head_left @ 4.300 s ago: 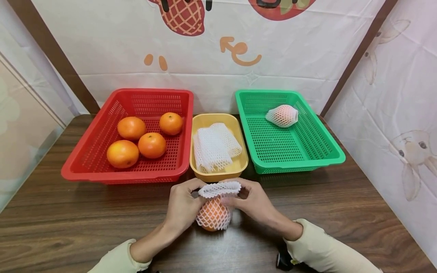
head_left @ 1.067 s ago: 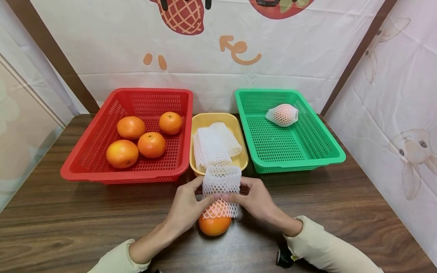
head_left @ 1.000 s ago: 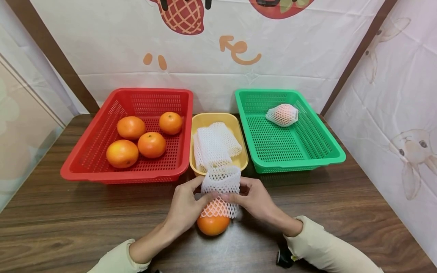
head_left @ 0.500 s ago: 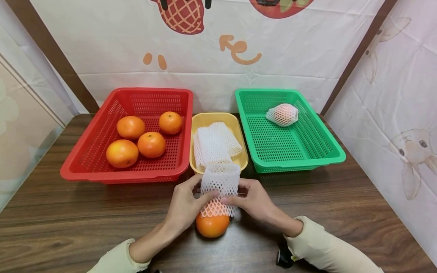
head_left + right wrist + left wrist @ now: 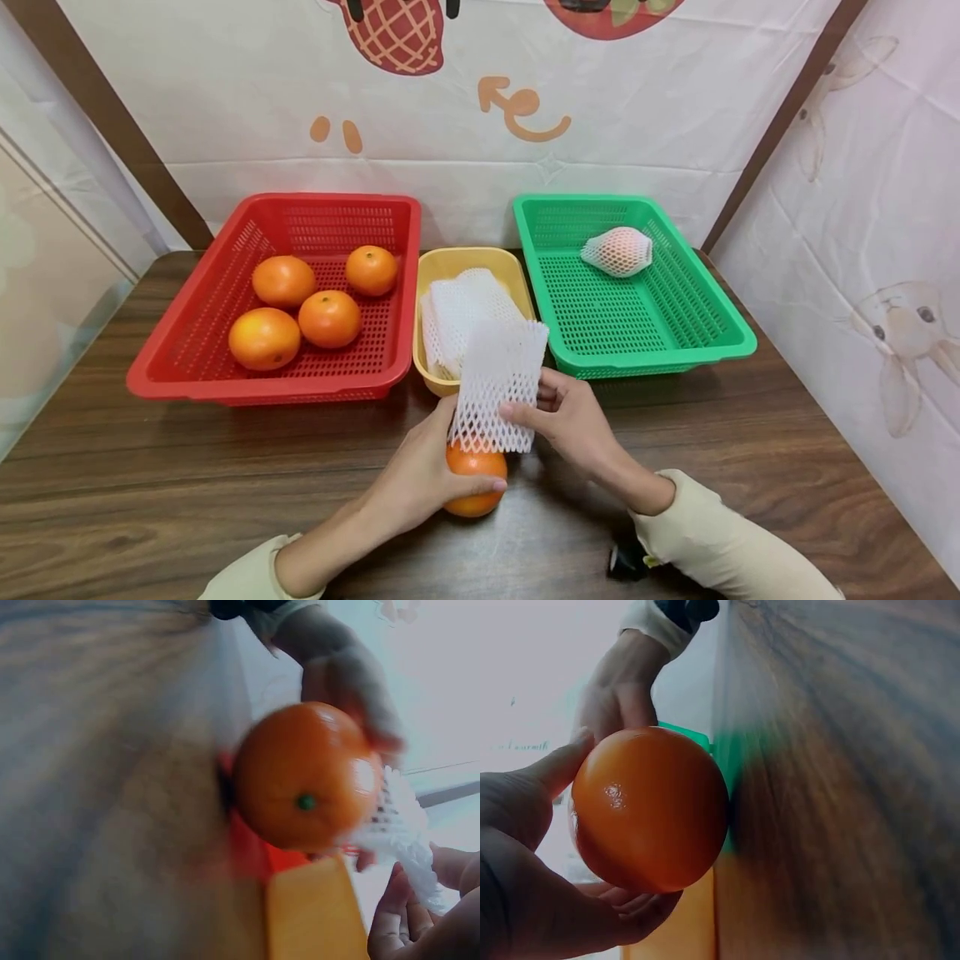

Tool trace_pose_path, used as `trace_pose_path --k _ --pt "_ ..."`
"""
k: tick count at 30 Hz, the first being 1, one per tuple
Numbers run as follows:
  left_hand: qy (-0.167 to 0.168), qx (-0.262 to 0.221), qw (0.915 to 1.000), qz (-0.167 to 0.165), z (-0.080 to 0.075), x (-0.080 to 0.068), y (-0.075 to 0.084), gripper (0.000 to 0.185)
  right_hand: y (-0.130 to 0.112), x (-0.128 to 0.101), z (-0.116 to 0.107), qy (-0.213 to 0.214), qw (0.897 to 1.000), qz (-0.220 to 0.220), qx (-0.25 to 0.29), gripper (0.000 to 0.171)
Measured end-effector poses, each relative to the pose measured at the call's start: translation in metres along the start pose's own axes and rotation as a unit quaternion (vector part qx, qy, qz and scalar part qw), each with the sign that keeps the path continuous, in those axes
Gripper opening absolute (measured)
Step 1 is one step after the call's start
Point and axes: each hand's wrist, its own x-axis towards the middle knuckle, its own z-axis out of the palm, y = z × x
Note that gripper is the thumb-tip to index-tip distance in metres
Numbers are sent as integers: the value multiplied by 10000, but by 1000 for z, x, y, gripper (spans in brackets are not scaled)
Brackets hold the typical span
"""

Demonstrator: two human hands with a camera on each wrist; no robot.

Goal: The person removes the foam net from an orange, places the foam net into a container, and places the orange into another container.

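My left hand (image 5: 408,487) grips a bare orange (image 5: 478,465) just above the wooden table or on it, its thumb across the near side. In the left wrist view the glossy orange (image 5: 652,810) sits between thumb and curled fingers. My right hand (image 5: 577,425) pinches a white foam net sleeve (image 5: 501,383) by its right side. The sleeve stands flattened behind the orange, its lower edge overlapping the top. In the right wrist view the orange (image 5: 300,772) shows a green stem spot, with the sleeve (image 5: 405,832) beside it.
A red basket (image 5: 273,389) at left holds several oranges (image 5: 330,319). A yellow bin (image 5: 437,386) in the middle holds more foam nets (image 5: 450,312). In the green basket (image 5: 660,364) at right lies one netted fruit (image 5: 621,252). A fabric backdrop stands behind.
Earlier the sleeve covered much of the orange and both hands held it. Since then it has slid up, uncovering the fruit. My left hand has shifted from sleeve to orange; the right has raised the sleeve.
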Motion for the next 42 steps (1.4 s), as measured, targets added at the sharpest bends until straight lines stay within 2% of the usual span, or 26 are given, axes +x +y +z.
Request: trace_pose_path --k 5,8,11,15,18,24,27,33,36,39,42 --pt "31 524 9986 5 1 -1 1 73 -16 2 -13 68 9992 -225 338 39" --pt "-25 862 9962 88 0 -2 1 63 -22 3 -22 152 9992 -334 130 29" --pt "-107 1067 9941 181 -2 -3 1 59 -27 5 -29 166 9990 -331 -259 29" --pt "-244 1248 9918 149 -7 -4 4 57 -34 10 -35 -106 9992 -192 -348 32" --pt "-349 1395 9895 177 -10 -6 6 58 -40 18 -37 -244 9988 -156 -396 36" --pt "-356 1614 9861 181 -14 -11 10 57 -54 37 -39 -222 9935 -234 -1090 25" --pt "-356 1681 9851 120 -15 -13 12 57 -63 48 -38 -200 9896 -130 -1417 33" --pt "-77 1653 9862 6 -18 -17 16 55 -75 73 -31 1 9776 232 -2091 62" --pt "67 1572 9875 -53 -24 -19 22 58 -76 83 -26 3 9787 139 -2047 65" --pt "244 1542 9876 166 -37 -20 29 58 -75 92 -21 -27 9731 -107 -2300 64" --pt "557 1576 9844 554 -53 -21 37 58 -75 98 -17 11 9611 -253 -2750 64"
